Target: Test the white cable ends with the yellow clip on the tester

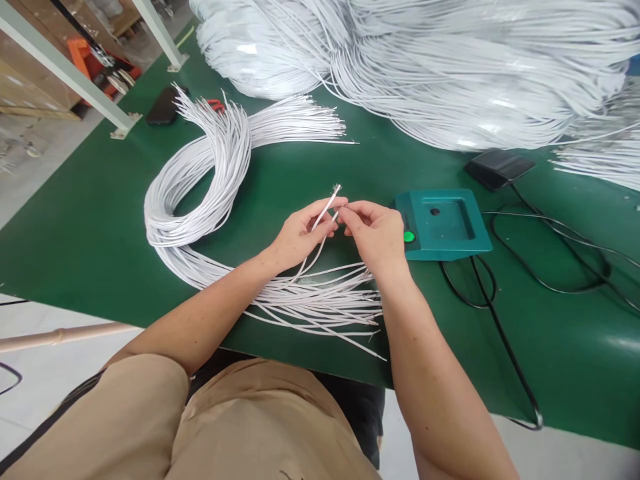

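Hands and wires on a green worktop (90, 200), as I view them from the head camera. My left hand (305, 233) pinches slender white wires (327, 205) between thumb and fingers, their ends pointing up and away from the body. My right hand (377, 237), just beside it, has thumb and index finger pinched at the tip of one wire. A looped bundle (165, 200) lies to the left, one end passing beneath my left forearm. Right: a teal device (483, 227) with a lit green button (409, 237). Behind: a large wire heap (450, 80).
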Action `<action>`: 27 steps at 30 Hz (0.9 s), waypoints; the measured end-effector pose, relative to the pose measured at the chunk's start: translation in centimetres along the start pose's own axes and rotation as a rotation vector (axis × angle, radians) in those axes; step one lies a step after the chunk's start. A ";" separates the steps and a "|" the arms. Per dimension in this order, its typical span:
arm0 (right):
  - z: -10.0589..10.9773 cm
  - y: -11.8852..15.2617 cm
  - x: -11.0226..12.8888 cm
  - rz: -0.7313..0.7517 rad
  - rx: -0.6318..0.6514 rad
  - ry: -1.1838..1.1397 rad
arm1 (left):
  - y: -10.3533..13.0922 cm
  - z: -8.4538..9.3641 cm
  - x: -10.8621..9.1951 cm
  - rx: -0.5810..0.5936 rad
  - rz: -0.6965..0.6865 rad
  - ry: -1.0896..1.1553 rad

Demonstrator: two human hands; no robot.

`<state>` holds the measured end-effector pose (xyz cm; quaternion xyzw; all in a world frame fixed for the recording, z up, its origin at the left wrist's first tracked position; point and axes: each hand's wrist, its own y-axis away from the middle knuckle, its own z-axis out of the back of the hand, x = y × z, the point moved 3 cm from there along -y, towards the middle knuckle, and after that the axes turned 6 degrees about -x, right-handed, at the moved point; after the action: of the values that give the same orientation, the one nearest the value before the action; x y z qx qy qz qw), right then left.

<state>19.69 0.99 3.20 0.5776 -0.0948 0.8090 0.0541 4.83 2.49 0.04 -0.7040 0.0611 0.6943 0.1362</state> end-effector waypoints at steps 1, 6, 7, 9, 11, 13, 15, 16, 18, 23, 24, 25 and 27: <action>-0.1 0.0 0.0 0.096 -0.033 0.130 | 0.0 -0.1 0.1 0.005 0.070 0.066; -0.7 0.4 0.4 0.606 -0.064 0.723 | -0.1 -0.1 0.2 -0.002 0.449 0.483; -0.6 0.4 0.5 0.662 -0.031 0.790 | -0.2 -0.1 0.2 -0.004 0.488 0.512; -0.2 0.3 0.6 0.715 0.019 0.876 | -0.3 0.0 0.2 -0.022 0.499 0.481; 0.8 0.0 0.7 0.699 -0.001 0.924 | -0.5 0.1 0.1 -0.056 0.454 0.360; 1.8 -0.4 0.5 0.635 -0.024 0.970 | -0.6 0.1 0.1 -0.069 0.407 0.224; 2.4 -0.7 -0.1 0.570 0.010 1.012 | -0.6 0.0 0.2 -0.054 0.375 0.121; 2.5 -0.8 -0.4 0.551 0.035 1.027 | -0.6 -0.1 0.2 -0.044 0.361 0.084; 2.6 -0.9 -0.7 0.547 0.054 1.033 | -0.7 -0.1 0.2 -0.035 0.339 0.031; 2.4 -1.2 -0.8 0.546 0.021 1.040 | -1.0 -0.2 0.4 -0.051 0.340 -0.019; 2.3 -1.3 -0.8 0.539 0.017 1.047 | -1.0 -0.2 0.5 -0.057 0.343 -0.024; 2.3 -1.3 -0.7 0.532 0.010 1.051 | -1.0 -0.2 0.5 -0.064 0.345 -0.030; 2.3 -1.5 -0.7 0.518 -0.007 1.052 | -1.1 -0.3 0.8 -0.070 0.348 -0.047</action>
<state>22.29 1.95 3.43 0.0561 -0.1961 0.9735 -0.1037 5.42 3.50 -0.59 -0.6708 0.1548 0.7252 -0.0093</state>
